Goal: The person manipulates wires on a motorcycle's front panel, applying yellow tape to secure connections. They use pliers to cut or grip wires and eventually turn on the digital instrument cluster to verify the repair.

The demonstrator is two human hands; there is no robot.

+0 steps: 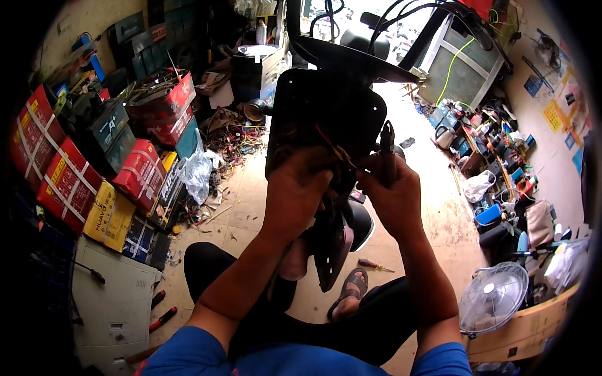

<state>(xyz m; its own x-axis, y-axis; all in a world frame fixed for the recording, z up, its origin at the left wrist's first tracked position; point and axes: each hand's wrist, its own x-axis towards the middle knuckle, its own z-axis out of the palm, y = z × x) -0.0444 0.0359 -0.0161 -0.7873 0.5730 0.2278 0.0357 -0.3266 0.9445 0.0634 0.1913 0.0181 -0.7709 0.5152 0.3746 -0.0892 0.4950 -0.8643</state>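
Note:
In front of me stands a black vehicle body, apparently a scooter's, with a flat dark panel (326, 103) facing me. Thin red and yellow wires (340, 152) come out of its shadowed opening. My left hand (298, 194) is closed at these wires, its fingertips partly lost in the dark. My right hand (396, 195) grips a pair of pliers (388, 153), jaws pointing up. Its thumb and forefinger pinch toward a wire end between the two hands. Below them hangs a dark pointed plastic part (332, 254).
Red battery boxes (141, 175) and a yellow box (110, 216) are stacked at left, near tangled wires (229, 135). A screwdriver (375, 266) lies on the floor by my sandalled foot (351, 291). At right are a fan (493, 297) and cluttered tools. Cables (414, 12) hang overhead.

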